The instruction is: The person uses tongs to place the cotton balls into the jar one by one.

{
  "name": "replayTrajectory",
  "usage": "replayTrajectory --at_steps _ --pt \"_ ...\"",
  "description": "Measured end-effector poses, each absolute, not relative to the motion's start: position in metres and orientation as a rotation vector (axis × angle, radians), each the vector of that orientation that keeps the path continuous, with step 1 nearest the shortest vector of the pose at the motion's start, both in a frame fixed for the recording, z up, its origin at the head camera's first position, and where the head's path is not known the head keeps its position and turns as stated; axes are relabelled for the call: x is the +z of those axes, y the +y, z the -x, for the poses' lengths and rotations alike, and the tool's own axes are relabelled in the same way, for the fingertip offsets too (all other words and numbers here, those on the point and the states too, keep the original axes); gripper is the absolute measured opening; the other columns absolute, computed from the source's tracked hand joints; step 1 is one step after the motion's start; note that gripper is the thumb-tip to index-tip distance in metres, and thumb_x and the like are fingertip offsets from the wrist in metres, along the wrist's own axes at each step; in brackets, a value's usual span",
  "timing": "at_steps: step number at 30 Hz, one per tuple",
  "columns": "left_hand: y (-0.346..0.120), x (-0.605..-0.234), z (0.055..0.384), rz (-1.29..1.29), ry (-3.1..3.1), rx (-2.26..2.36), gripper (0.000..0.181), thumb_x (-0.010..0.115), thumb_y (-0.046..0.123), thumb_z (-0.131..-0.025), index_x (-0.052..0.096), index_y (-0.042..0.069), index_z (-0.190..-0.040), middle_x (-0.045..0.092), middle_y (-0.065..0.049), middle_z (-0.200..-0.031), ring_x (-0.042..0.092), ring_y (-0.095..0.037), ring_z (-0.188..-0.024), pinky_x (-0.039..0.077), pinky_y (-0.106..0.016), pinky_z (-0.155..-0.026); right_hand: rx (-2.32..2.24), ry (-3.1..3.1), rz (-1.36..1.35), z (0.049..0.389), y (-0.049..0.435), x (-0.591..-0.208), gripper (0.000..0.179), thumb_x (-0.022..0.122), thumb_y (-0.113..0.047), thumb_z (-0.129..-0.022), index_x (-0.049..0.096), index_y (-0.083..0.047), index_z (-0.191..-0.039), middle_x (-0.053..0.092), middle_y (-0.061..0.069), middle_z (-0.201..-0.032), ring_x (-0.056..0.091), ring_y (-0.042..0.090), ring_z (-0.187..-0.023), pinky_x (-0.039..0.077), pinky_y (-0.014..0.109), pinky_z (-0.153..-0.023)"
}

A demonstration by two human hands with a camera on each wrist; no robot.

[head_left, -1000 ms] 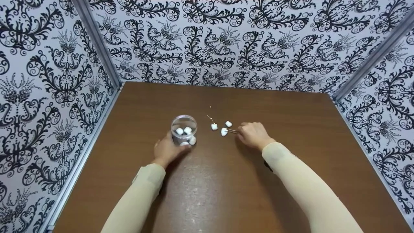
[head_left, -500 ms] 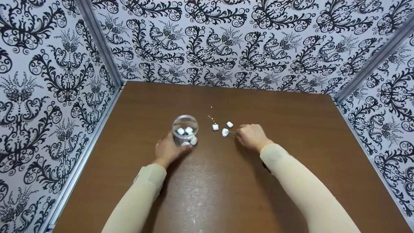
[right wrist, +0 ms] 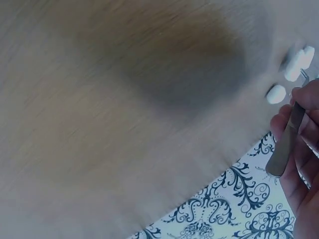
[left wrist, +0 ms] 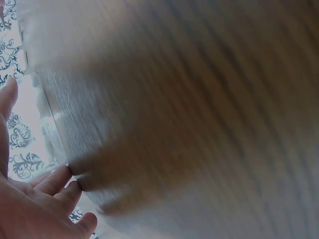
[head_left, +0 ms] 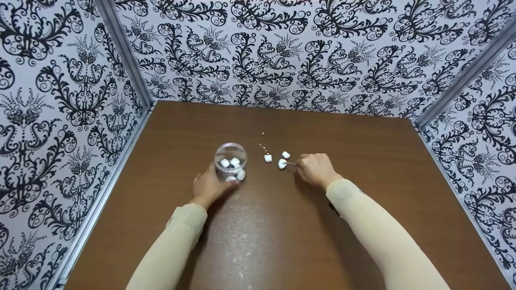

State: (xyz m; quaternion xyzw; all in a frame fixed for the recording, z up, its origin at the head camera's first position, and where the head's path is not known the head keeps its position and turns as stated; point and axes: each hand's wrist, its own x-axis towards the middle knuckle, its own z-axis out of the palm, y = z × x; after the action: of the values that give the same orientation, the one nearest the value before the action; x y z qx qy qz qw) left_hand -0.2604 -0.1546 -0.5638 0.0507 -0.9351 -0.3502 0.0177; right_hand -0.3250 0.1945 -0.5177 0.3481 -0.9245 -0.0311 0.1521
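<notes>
My left hand (head_left: 209, 186) grips a clear plastic jar (head_left: 230, 148) around its lower side, with several white marshmallows (head_left: 229, 162) inside. My right hand (head_left: 317, 169) pinches a small metal fork (right wrist: 283, 153), its flat rounded handle showing in the right wrist view. The fork's prongs touch a marshmallow (head_left: 282, 164) on the table. How deep they go in cannot be seen. Two loose marshmallows lie beside it, one marshmallow (head_left: 268, 158) to the left and one marshmallow (head_left: 286, 154) behind. In the left wrist view, my left hand's fingers (left wrist: 56, 180) spread around the transparent jar wall (left wrist: 52, 129).
A brown wooden table (head_left: 250, 241) fills the workspace. Patterned walls (head_left: 278, 52) enclose its back and sides, with metal posts (head_left: 125, 56) in the corners. Small bright specks (head_left: 263, 146) show on the tabletop behind the marshmallows.
The marshmallow at the fork has shifted slightly to the right, toward my right hand. My left hand stays on the jar in the same place.
</notes>
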Motion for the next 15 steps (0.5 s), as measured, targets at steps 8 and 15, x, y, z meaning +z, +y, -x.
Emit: replayTrajectory --at_steps 8,15 --pt "-0.154 -0.563 0.260 -0.155 -2.907 -1.088 0.101 0.088 0.053 -0.076 0.046 0.005 -0.154 0.068 -0.020 -0.139 0.063 -0.039 -0.130 0.027 -0.059 -0.126 -0.063 -2.599 -0.992 0.321 0.205 -0.512 0.005 0.076 -0.012 -0.085 0.080 -0.011 -0.087 0.071 0.004 -0.079 0.064 0.027 -0.057 0.053 0.047 -0.048" --pt "-0.154 -0.562 0.260 -0.157 -2.915 -1.089 0.100 0.088 0.052 -0.077 0.045 0.004 -0.154 0.068 -0.021 -0.139 0.062 -0.038 -0.132 0.026 -0.059 -0.127 -0.028 -2.534 -1.000 0.320 0.207 -0.507 0.006 0.078 -0.010 -0.081 0.080 -0.012 -0.086 0.071 0.002 -0.080 0.064 0.029 -0.056 0.050 0.047 -0.045"
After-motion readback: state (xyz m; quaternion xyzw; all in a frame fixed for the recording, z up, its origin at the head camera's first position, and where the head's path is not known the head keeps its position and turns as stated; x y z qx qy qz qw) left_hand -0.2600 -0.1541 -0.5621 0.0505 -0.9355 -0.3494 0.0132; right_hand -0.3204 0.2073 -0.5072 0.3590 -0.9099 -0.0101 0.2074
